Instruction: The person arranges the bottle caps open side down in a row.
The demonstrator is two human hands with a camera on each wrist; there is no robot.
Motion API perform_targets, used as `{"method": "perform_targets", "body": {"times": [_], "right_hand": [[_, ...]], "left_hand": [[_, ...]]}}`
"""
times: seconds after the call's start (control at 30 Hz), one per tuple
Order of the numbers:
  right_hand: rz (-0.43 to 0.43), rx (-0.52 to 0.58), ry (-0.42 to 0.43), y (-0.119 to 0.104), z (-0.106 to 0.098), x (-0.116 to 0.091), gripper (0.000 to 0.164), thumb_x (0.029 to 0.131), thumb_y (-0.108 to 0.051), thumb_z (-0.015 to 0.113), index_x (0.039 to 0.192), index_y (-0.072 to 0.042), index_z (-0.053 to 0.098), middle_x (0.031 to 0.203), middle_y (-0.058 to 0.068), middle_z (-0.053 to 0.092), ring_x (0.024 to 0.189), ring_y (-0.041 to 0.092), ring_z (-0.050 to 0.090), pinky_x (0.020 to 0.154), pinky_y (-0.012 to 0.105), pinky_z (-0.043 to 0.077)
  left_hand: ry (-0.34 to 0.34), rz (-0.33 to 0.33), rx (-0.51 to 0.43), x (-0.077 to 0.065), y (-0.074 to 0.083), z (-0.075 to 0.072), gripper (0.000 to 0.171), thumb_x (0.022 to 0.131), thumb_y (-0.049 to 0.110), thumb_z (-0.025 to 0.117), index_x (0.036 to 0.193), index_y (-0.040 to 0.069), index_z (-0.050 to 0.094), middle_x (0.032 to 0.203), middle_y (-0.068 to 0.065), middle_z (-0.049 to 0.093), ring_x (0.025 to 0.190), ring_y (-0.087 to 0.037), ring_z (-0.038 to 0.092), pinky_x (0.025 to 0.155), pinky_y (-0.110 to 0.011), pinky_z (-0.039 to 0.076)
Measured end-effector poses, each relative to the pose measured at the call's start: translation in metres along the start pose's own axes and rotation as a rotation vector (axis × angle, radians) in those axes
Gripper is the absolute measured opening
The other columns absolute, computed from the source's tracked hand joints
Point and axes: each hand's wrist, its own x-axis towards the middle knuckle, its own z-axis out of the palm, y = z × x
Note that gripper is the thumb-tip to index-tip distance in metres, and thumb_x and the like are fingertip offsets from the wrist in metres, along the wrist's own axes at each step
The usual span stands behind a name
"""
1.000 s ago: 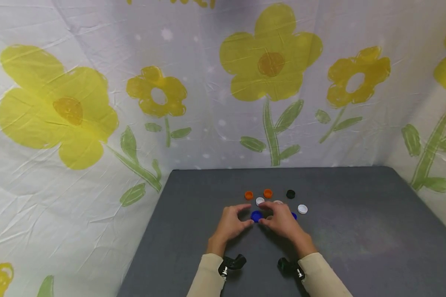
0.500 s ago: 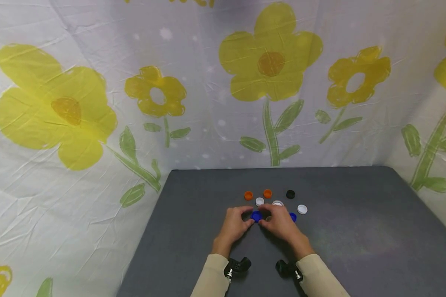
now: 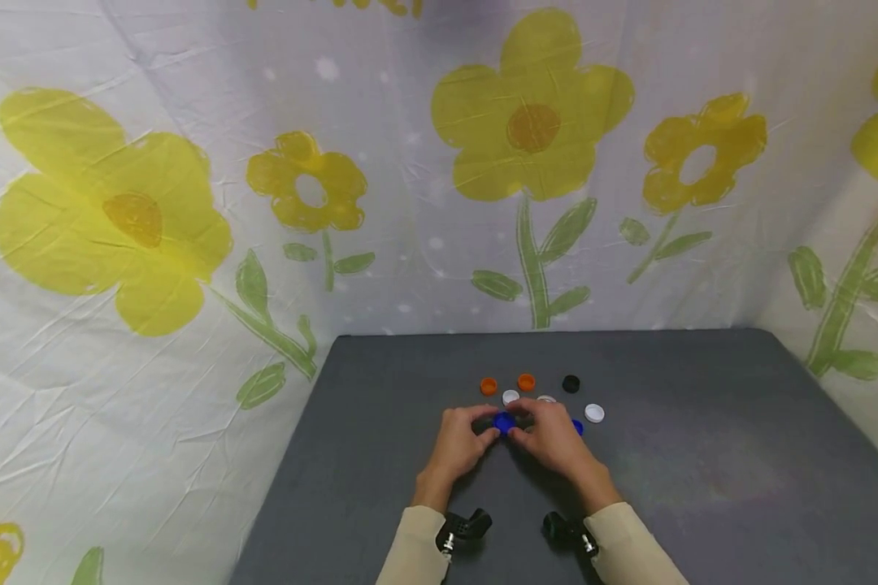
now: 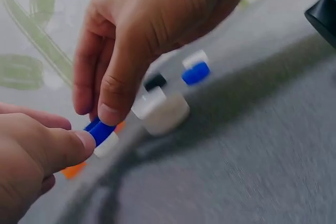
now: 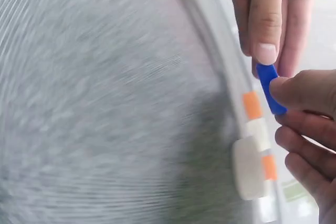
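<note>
Nearest, two pale sleeves (image 3: 413, 548) lead forward, a black wrist camera (image 3: 468, 525) on the left and another (image 3: 567, 530) on the right; both units should pass well above the worktop (image 3: 366, 504) so that neither knocks it.

Further in, the left grip (image 3: 459, 439) and the right grip (image 3: 552, 431) face each other, each pinching the same blue cap (image 3: 504, 422) between thumb and fingers. The cap sits between the two sets of fingertips, and the wrist views suggest that it is lifted off the surface. With so small a piece, light, even pressure from both sides looks best: too much squeeze on one edge could flick it away. If it is to be turned or handed across, one pinch should be firm before the other loosens.

Just beside the right grip, a thick pale cap (image 4: 167, 114) and a second blue cap (image 3: 577, 426) lie close enough to be brushed, so the right fingers would do well to move up before sideways.

Beyond the fingertips come a white cap (image 3: 510, 396) and another white one, partly covered, with a third white cap (image 3: 594, 413) off to the right. Farthest back lie two orange caps (image 3: 488, 386) and a black cap (image 3: 571, 383), before the flowered cloth (image 3: 410, 244).
</note>
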Motion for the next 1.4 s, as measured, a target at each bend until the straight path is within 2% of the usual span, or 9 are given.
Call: {"method": "perform_targets", "body": {"times": [0.27, 0.53, 0.67, 0.87, 0.93, 1.1, 1.17, 1.23, 1.4], "right_hand": [[-0.027, 0.077, 0.074, -0.016, -0.019, -0.005, 0.035, 0.087, -0.008, 0.091, 0.121, -0.008, 0.081, 0.112, 0.008, 0.084, 0.104, 0.028, 0.08, 0.092, 0.051, 0.064], [-0.038, 0.135, 0.089, -0.037, -0.035, -0.016, 0.036, 0.089, -0.011, 0.091, 0.123, -0.009, 0.081, 0.114, 0.006, 0.083, 0.106, 0.03, 0.079, 0.096, 0.056, 0.063], [-0.004, 0.18, 0.077, -0.044, -0.039, -0.022, 0.035, 0.09, -0.013, 0.091, 0.123, -0.01, 0.081, 0.114, 0.005, 0.083, 0.107, 0.031, 0.079, 0.098, 0.058, 0.062], [0.045, 0.247, 0.049, -0.044, -0.041, -0.028, 0.032, 0.092, -0.015, 0.09, 0.122, -0.009, 0.081, 0.114, 0.002, 0.083, 0.106, 0.024, 0.079, 0.099, 0.058, 0.062], [0.065, 0.288, 0.027, -0.043, -0.041, -0.029, 0.029, 0.093, -0.017, 0.089, 0.12, -0.01, 0.082, 0.113, 0.001, 0.083, 0.105, 0.022, 0.079, 0.098, 0.056, 0.063], [0.162, 0.449, -0.063, -0.044, -0.044, -0.03, 0.021, 0.097, -0.022, 0.085, 0.115, -0.011, 0.083, 0.109, 0.001, 0.083, 0.096, 0.016, 0.078, 0.087, 0.033, 0.065], [0.202, 0.5, -0.082, -0.046, -0.044, -0.03, 0.02, 0.099, -0.023, 0.082, 0.115, -0.011, 0.083, 0.108, 0.002, 0.083, 0.094, 0.014, 0.077, 0.083, 0.027, 0.062], [0.208, 0.507, -0.061, -0.048, -0.043, -0.031, 0.019, 0.1, -0.023, 0.081, 0.115, -0.011, 0.083, 0.107, 0.002, 0.082, 0.094, 0.013, 0.076, 0.083, 0.025, 0.061], [0.085, 0.408, 0.119, -0.046, -0.035, -0.034, 0.024, 0.095, -0.014, 0.087, 0.118, -0.013, 0.082, 0.111, -0.003, 0.083, 0.103, 0.015, 0.076, 0.095, 0.041, 0.064]], "left_hand": [[0.012, 0.027, -0.026, 0.0, 0.021, -0.023, 0.029, 0.095, 0.011, 0.086, 0.124, 0.012, 0.083, 0.121, -0.005, 0.084, 0.118, -0.024, 0.078, 0.105, -0.047, 0.061], [-0.006, 0.008, -0.091, -0.015, 0.044, -0.047, 0.032, 0.098, 0.013, 0.084, 0.13, 0.011, 0.081, 0.128, -0.006, 0.082, 0.123, -0.026, 0.077, 0.107, -0.05, 0.06], [0.032, 0.048, -0.073, -0.023, 0.049, -0.052, 0.035, 0.096, 0.011, 0.085, 0.131, 0.012, 0.081, 0.131, -0.006, 0.08, 0.123, -0.026, 0.077, 0.106, -0.048, 0.061], [0.097, 0.11, -0.076, -0.033, 0.047, -0.051, 0.038, 0.093, 0.005, 0.087, 0.13, 0.011, 0.081, 0.132, -0.009, 0.08, 0.123, -0.026, 0.077, 0.106, -0.046, 0.061], [0.103, 0.136, -0.09, -0.036, 0.047, -0.049, 0.036, 0.093, 0.005, 0.087, 0.128, 0.01, 0.082, 0.132, -0.01, 0.079, 0.124, -0.026, 0.077, 0.106, -0.047, 0.06], [0.118, 0.168, -0.131, -0.039, 0.046, -0.043, 0.029, 0.093, 0.006, 0.087, 0.122, 0.007, 0.084, 0.127, -0.011, 0.081, 0.122, -0.026, 0.078, 0.105, -0.048, 0.061], [0.122, 0.147, -0.155, -0.039, 0.046, -0.042, 0.026, 0.094, 0.007, 0.086, 0.12, 0.007, 0.085, 0.123, -0.01, 0.082, 0.118, -0.024, 0.079, 0.103, -0.047, 0.062], [0.128, 0.101, -0.188, -0.041, 0.047, -0.041, 0.023, 0.096, 0.01, 0.085, 0.119, 0.008, 0.085, 0.119, -0.007, 0.084, 0.114, -0.023, 0.081, 0.103, -0.047, 0.063], [0.15, -0.084, -0.324, -0.043, 0.049, -0.042, 0.018, 0.099, 0.016, 0.083, 0.116, 0.01, 0.086, 0.113, -0.004, 0.085, 0.105, -0.021, 0.082, 0.1, -0.038, 0.064]]}}
